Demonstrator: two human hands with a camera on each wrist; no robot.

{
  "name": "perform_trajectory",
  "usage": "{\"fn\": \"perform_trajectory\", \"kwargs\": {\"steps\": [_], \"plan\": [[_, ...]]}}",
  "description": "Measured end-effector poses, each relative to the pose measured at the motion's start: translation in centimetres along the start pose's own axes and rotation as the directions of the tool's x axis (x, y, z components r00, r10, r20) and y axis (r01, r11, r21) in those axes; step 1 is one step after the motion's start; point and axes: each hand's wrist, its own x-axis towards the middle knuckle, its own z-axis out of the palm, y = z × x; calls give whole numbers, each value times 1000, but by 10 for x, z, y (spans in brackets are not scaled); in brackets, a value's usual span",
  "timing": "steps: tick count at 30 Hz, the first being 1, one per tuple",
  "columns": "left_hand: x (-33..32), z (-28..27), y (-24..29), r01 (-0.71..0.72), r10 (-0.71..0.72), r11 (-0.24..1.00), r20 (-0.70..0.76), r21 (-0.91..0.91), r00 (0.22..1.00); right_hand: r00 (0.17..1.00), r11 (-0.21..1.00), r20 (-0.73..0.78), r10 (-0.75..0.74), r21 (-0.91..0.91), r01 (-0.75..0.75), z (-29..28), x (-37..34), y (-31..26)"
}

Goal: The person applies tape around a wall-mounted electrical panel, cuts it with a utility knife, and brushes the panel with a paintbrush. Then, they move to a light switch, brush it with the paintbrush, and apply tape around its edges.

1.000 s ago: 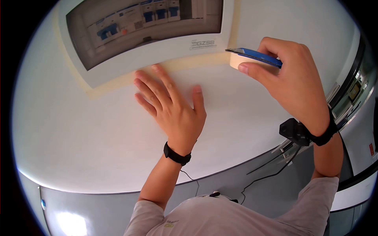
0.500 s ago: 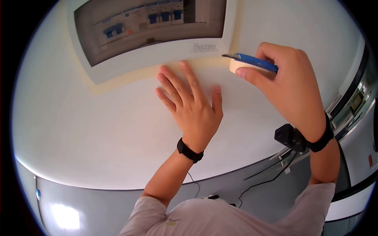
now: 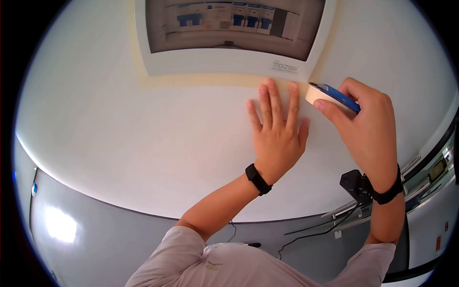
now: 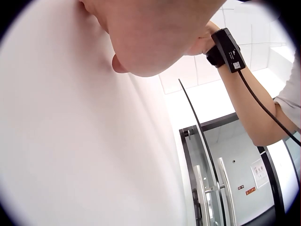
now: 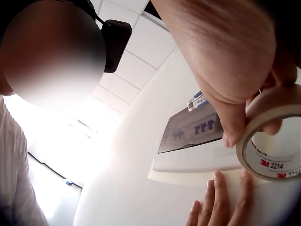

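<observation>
My left hand (image 3: pixel 278 138) lies with straight, spread fingers on the white wall. Its fingertips rest at a strip of masking tape (image 3: pixel 201 80) that runs along the lower edge of a white breaker box (image 3: pixel 215 61). To its right, near the box's lower right corner, my right hand (image 3: pixel 373 122) grips a roll of masking tape (image 3: pixel 317 96) together with a blue utility knife (image 3: pixel 338 94). In the right wrist view the tape roll (image 5: pixel 242 148) shows its printed core, and the knife's tip (image 5: pixel 195 101) sticks out beyond the hand.
Breakers (image 3: pixel 252 19) show behind the box's tinted cover. More masking tape (image 3: pixel 330 40) borders the box's right side. A cable (image 3: pixel 311 233) hangs from the right wrist camera (image 3: pixel 355 185). A glass door with long handles (image 4: pixel 228 188) stands beyond the wall.
My left hand has slid rightward along the lower tape strip, closer to the tape roll. My right hand still holds roll and knife near the box's corner. The head view has shifted left.
</observation>
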Motion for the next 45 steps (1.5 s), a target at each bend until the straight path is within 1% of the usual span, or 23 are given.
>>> {"fn": "perform_trajectory", "kwargs": {"steps": [2,3,5,7,8,10,14,15,16,17,19,20,21,23,27,29,35,37,39,41,45], "plan": [[-1,5,3,-8,8,1000,5,9,1000,996,997,50,71,9,-71,-2,1,-3],[-2,6,4,-25,25,1000,17,15,1000,997,998,54,63,9,-64,-2,1,-2],[-2,8,6,-16,16,1000,-1,-3,1000,998,999,41,39,13,-39,0,1,1],[-2,9,7,-46,44,999,43,30,998,999,999,38,30,22,-31,1,1,3],[-3,9,6,-43,41,999,42,30,998,999,999,32,25,31,-26,2,1,4],[-2,8,1,-91,88,991,35,98,996,1000,999,23,8,52,-9,4,-2,5],[-1,-5,-7,-125,122,980,27,156,992,999,994,-32,-25,103,28,10,-9,3],[-1,-9,-8,-135,131,985,40,105,991,999,992,-31,-36,119,40,11,-9,3],[-1,-15,-12,-143,141,988,50,55,989,1000,991,-26,-10,133,13,11,-9,2],[-1,-20,-19,-136,132,988,47,78,990,1000,989,-21,14,147,-11,11,-9,2],[0,-33,-34,-163,156,982,76,100,985,998,985,-47,-28,169,36,11,-8,2],[0,-41,-43,-128,119,986,84,103,989,1000,986,-21,-2,165,6,8,-7,1],[1,-50,-55,-125,116,985,82,116,990,1000,987,4,27,159,-27,6,-6,0],[3,-65,-79,-77,73,987,33,143,997,1000,987,12,28,155,-29,9,-5,3],[5,-88,-120,-94,96,966,2,240,995,997,981,0,73,180,-72,14,-5,4],[6,-93,-134,-104,107,961,2,256,994,996,978,-7,90,189,-87,15,-5,4],[6,-108,-149,-103,108,952,-3,287,994,996,977,-11,88,195,-85,15,-10,7],[5,-108,-156,-49,67,959,-56,280,996,994,974,-3,114,198,-111,16,-10,8],[6,-112,-164,-39,60,957,-64,289,996,993,974,-16,114,200,-109,18,-11,10],[7,-114,-174,6,29,966,-131,257,991,993,974,-25,115,201,-108,21,-11,14],[9,-125,-185,61,-27,969,-145,239,989,992,975,-34,123,191,-114,21,-13,17]]}}
